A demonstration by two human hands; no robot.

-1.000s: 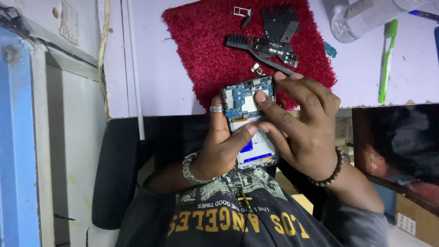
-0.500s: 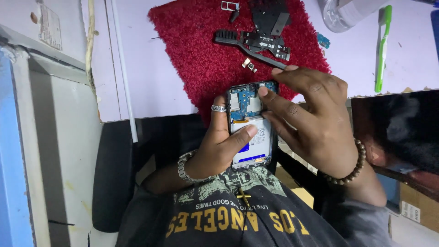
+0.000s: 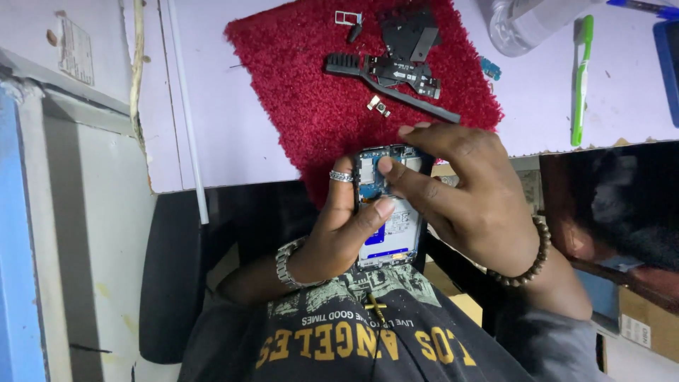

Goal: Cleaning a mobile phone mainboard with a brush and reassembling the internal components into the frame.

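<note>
An opened smartphone [image 3: 392, 233] with its back off shows a blue circuit board and a white battery. My left hand [image 3: 339, 226], with a ring and a metal bracelet, grips it from the left, thumb across the battery. My right hand [image 3: 474, 198], with a bead bracelet, reaches over from the right; its fingertips press on the board at the phone's top end. The phone is held above my lap, at the near edge of a red fuzzy mat [image 3: 311, 92].
On the mat lie a black brush [image 3: 389, 81], black phone parts [image 3: 414, 42], a small metal piece [image 3: 378, 106] and a SIM tray [image 3: 348, 18]. A green toothbrush [image 3: 581, 78] and a clear bottle [image 3: 527, 25] lie on the pale desk [image 3: 212, 127]. A cabinet stands left.
My right hand's fingers have shifted on the phone's top end, with the index tip now on the board. The view has drifted slightly; the left hand's hold stays the same.
</note>
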